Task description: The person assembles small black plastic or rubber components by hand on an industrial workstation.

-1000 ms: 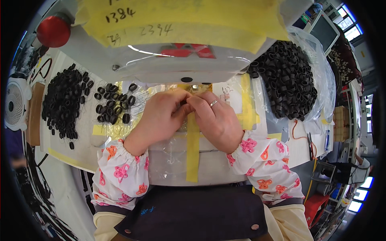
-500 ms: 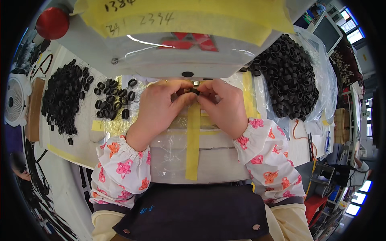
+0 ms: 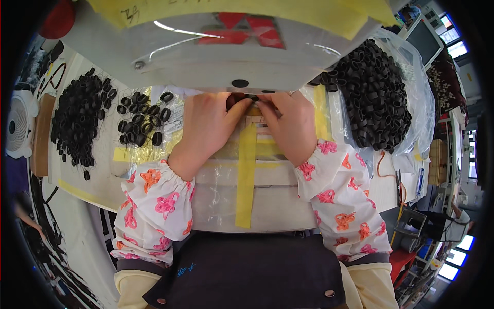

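Here the left hand (image 3: 208, 123) and right hand (image 3: 288, 123) pinch a small black rubber ring (image 3: 250, 97) between their fingertips.

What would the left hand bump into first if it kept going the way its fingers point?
The left hand points up and a little right, toward the machine's grey front. Its fingertips already touch a small dark part held with the right hand; past that, probably the machine's underside, though depth is unclear.
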Tool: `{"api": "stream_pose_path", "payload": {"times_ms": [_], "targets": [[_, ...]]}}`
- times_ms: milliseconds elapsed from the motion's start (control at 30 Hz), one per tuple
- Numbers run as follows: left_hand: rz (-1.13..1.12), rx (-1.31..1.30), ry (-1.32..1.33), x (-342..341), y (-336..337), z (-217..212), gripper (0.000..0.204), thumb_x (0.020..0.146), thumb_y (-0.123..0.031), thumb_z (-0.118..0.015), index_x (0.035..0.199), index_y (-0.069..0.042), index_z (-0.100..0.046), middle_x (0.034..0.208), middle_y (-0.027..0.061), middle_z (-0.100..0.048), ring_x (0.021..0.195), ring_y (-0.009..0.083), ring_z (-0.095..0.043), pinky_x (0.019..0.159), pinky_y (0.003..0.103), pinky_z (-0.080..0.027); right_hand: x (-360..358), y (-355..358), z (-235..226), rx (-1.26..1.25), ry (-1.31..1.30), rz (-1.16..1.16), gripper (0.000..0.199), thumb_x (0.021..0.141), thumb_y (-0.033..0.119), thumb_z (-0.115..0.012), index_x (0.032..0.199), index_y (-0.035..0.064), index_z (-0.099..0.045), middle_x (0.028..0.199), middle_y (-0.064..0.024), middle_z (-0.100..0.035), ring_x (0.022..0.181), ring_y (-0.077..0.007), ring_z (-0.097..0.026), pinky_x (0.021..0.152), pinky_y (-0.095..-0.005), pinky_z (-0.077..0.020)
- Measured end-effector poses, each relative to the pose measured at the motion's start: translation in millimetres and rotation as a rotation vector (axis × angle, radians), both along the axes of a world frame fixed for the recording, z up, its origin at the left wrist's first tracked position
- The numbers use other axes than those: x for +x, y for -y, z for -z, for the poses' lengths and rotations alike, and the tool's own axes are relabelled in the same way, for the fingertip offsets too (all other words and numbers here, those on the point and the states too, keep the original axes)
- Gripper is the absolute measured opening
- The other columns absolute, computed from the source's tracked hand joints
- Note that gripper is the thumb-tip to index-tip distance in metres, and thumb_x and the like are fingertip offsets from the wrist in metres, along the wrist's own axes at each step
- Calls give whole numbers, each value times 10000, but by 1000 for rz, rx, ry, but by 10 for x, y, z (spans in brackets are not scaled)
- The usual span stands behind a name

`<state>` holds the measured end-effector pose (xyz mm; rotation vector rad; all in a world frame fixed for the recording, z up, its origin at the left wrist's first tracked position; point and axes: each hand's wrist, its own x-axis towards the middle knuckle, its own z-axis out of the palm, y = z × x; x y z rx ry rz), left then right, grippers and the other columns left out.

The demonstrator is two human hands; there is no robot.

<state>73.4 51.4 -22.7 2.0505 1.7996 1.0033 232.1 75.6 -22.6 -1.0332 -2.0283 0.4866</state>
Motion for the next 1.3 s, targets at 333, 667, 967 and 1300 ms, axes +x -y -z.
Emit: {"api": "stream_pose_path", "payload": {"times_ms": [333,667,967,1300], "targets": [[-68,-77,26,-23,3,-14,257,766,-278,-664,764,-22,-675,628,107,-627,560,267,-606,533,344,-453,92,192,69,338,301,-115,324,658,51,-611,969,-39,-622,1117,-141,-594,900,-233,-567,696,-341,-450],[-70,-93,163,-50,-36,65,195,774,-261,-665,843,-80,-686,648,44,-616,604,226,-601,554,331,-457,7,319,-40,371,526,-10,263,674,66,-604,923,-11,-637,1122,-135,-612,951,-213,-567,736,-330,-443],[-23,-113,132,-116,-69,112,189,787,-275,-651,840,-98,-685,715,59,-657,629,227,-621,564,343,-469,-18,364,-43,336,600,-9,316,694,67,-580,997,-20,-614,1145,-154,-601,995,-243,-545,787,-358,-434],[-18,-87,138,-107,-78,88,194,775,-267,-650,821,-79,-676,650,67,-625,572,253,-585,523,366,-445,-22,387,-93,295,614,-28,341,706,49,-568,1035,-37,-598,1153,-166,-591,1020,-250,-532,818,-363,-405]]}}
